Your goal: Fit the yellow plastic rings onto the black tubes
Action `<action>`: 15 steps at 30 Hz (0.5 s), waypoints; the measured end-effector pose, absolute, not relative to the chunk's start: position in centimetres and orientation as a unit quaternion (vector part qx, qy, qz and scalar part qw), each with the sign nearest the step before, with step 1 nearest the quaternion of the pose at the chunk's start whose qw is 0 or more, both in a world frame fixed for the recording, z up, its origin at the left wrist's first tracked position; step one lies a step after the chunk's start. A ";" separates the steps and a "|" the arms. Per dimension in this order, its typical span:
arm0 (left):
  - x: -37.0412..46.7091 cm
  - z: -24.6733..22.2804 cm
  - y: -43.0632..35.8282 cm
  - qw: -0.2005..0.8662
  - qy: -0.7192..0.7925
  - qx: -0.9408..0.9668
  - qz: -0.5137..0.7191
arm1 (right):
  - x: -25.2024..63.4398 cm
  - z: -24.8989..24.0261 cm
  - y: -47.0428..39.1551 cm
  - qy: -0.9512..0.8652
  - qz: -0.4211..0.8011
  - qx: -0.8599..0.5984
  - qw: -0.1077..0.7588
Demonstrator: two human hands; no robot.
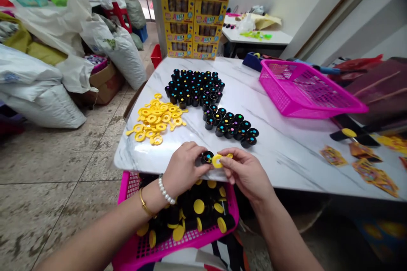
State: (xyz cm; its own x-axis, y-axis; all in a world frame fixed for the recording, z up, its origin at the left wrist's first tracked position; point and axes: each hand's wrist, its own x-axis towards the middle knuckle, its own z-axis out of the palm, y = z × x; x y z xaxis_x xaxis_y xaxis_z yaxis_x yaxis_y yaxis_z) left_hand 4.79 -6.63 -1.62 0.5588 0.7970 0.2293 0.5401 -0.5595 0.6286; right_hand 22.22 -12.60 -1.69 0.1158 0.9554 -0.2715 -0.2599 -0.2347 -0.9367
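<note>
My left hand (186, 163) is closed around a small black cup (207, 157) with coloured bits inside, its open end facing up. Between the fingertips of my right hand (244, 169) is a yellow ring with a tab (217, 161), held right beside the cup. Both hands are over the table's front edge. Beyond my left hand lies a loose pile of yellow tabbed rings (155, 116). Further back, black cups (193, 87) with coloured dots stand in a tight group, and more black cups (230, 123) stand in rows towards the right.
Below the table edge, a pink basket (178, 245) holds black tubes with yellow ends (199, 206). Another pink basket (286, 93) sits on the marble-patterned table (280, 161) at right, near small packets (333, 155). Stacked yellow boxes (193, 17) rise behind; white sacks (34, 89) crowd the left.
</note>
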 end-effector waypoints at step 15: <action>4.5 -2.8 -6.5 0.242 0.364 0.859 0.267 | 20.8 -0.2 -10.9 -0.328 0.580 -0.573 0.477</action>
State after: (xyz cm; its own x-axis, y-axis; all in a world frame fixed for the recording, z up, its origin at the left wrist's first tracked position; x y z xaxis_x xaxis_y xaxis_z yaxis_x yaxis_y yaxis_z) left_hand 4.46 -6.50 -2.79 0.5921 0.7552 0.2814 0.4966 -0.6169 0.6106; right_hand 20.79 -10.88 -0.22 0.1114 0.9293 -0.3521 -0.1780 -0.3299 -0.9271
